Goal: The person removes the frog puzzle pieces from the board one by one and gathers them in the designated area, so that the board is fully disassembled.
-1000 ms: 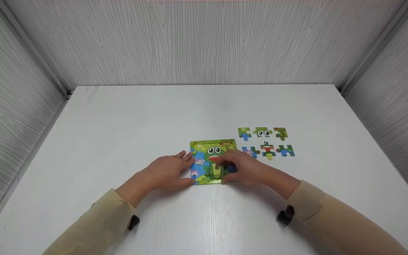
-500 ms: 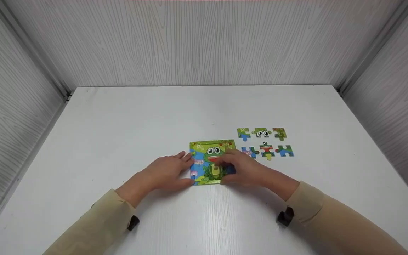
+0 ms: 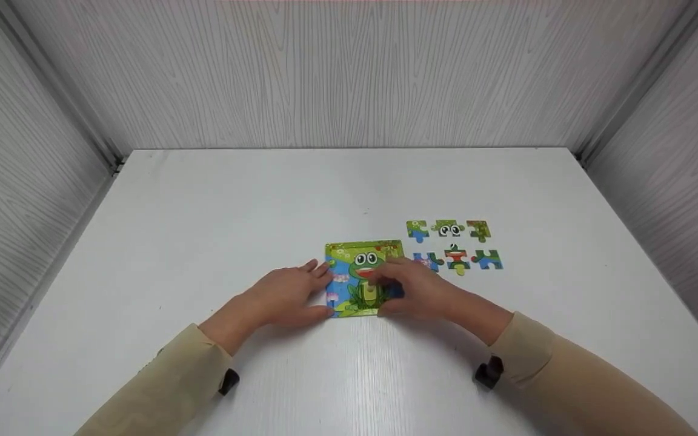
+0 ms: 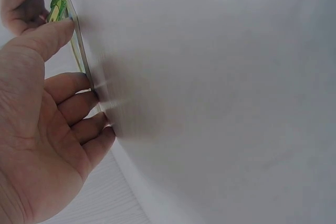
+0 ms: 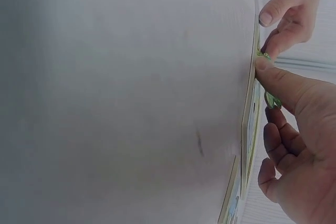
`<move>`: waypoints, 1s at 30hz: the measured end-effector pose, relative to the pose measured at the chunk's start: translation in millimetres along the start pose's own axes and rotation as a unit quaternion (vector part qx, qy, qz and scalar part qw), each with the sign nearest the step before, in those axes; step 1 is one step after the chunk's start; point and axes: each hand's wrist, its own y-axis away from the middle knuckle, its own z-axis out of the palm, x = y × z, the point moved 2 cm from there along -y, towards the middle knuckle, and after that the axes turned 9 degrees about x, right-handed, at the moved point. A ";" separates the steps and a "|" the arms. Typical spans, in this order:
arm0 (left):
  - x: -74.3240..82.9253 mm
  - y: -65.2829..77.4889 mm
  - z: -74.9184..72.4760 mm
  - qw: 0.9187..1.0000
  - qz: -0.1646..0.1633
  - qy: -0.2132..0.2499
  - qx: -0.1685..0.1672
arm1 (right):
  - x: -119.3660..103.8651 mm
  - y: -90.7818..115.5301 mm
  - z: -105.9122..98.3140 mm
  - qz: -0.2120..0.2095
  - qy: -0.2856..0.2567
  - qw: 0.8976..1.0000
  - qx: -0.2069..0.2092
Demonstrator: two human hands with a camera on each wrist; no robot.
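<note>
A square frog puzzle board (image 3: 340, 287) lies on the white table in the head view. My left hand (image 3: 285, 293) rests along the board's left edge, its fingers and thumb touching that side. At the board's right side, my right hand (image 3: 422, 287) is over the picture and hides part of it. The right wrist view shows a small green puzzle piece (image 5: 272, 99) pinched between its thumb and fingers, standing up from the board. How far that piece sits in the board is hidden.
To the right of the board lie several loose puzzle pieces in two rows, among them one with eyes (image 3: 448, 229) and one with a red mouth (image 3: 457, 257). Pale wood-grain panels (image 3: 349, 72) rise behind and at both sides of the table (image 3: 234, 206).
</note>
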 end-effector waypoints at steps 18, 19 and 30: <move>-1.6 -0.7 0.6 1.000 0.009 0.003 0.004 | -1.2 2.0 -1.8 -0.009 0.017 1.000 -0.004; -1.6 -0.7 0.6 1.000 0.008 0.003 0.004 | -1.1 1.9 -1.7 -0.009 0.018 1.000 -0.003; -1.4 0.3 0.2 1.000 0.009 0.001 0.004 | -1.1 3.8 -12.4 -0.063 -0.008 0.998 0.022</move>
